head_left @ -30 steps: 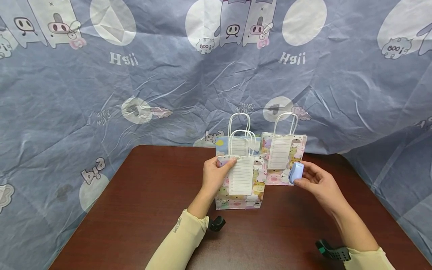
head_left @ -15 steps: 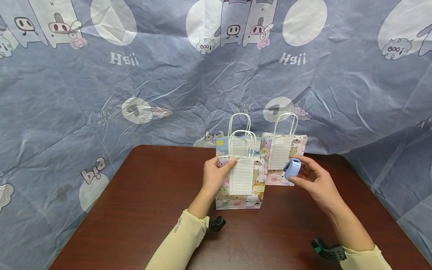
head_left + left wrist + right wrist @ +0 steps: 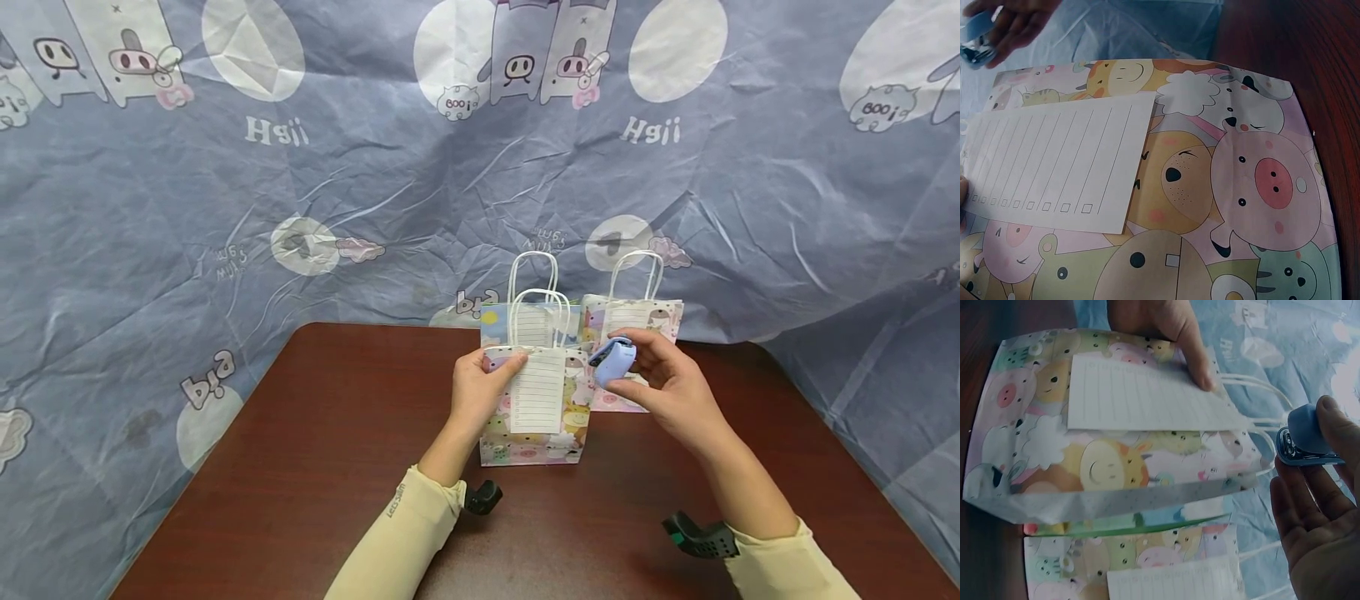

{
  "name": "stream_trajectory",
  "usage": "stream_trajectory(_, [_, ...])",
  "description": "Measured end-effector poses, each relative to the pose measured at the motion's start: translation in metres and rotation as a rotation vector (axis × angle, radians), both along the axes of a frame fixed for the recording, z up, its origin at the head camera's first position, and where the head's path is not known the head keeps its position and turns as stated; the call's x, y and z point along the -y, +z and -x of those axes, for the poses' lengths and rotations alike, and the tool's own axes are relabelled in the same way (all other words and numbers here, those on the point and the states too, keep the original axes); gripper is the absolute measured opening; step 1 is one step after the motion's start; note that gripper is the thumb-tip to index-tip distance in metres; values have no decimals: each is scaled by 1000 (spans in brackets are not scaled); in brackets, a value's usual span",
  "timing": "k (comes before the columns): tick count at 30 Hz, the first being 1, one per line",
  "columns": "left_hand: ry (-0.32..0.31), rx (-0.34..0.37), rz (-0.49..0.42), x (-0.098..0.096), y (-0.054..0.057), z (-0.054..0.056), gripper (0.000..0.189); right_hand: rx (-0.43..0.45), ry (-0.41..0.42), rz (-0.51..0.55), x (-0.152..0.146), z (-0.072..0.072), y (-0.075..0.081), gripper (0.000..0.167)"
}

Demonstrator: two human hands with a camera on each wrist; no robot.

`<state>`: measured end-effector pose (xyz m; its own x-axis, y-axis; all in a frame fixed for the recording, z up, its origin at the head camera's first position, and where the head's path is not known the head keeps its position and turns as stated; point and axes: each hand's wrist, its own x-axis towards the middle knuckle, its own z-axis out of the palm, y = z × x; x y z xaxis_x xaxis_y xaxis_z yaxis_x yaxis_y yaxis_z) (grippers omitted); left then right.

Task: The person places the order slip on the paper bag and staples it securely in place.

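Observation:
My left hand (image 3: 480,390) grips the upper left edge of a paper gift bag (image 3: 576,417) with cartoon animals and white rope handles. Its thumb presses a lined checklist sheet (image 3: 536,396) flat against the bag's front. Right of the bag's top, my right hand (image 3: 673,387) holds a small blue stapler (image 3: 617,363) between thumb and fingers. In the right wrist view the stapler (image 3: 1309,430) points at the bag's top and appears apart from the paper. The left wrist view shows the sheet (image 3: 1060,165) close up, with the stapler (image 3: 977,37) at its upper left corner.
Behind the held bag stands another bag (image 3: 491,321) with a blue sky print. A second animal-print bag (image 3: 667,321) with its own list sheet stands at the back right, partly hidden by my right hand. A patterned blue cloth (image 3: 375,183) hangs behind the brown table (image 3: 360,417).
My right hand has moved left with the stapler, from in front of the right-hand bag towards the held bag, and the stapler has tilted. My left hand and the bags have stayed put.

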<state>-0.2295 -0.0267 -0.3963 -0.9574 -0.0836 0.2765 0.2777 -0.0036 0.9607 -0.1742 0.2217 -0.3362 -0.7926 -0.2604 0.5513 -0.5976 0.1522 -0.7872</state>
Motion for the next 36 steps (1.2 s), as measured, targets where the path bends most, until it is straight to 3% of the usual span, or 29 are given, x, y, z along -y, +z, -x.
stream_trajectory(7, [8, 8, 0, -1, 2, -1, 26, -76, 11, -39, 14, 6, 7, 60])
stream_trajectory(12, [6, 2, -6, -1, 2, -1, 26, -132, -75, -123, 27, 11, 13, 60])
stream_trajectory(20, [-10, -24, -3, 0, 0, 1, 26, -104, -200, -227, 44, 20, 15, 57])
stream_trajectory(36, [-7, -37, 14, 0, 1, 0, 27, -57, -230, -328, 59, 39, 14, 60])
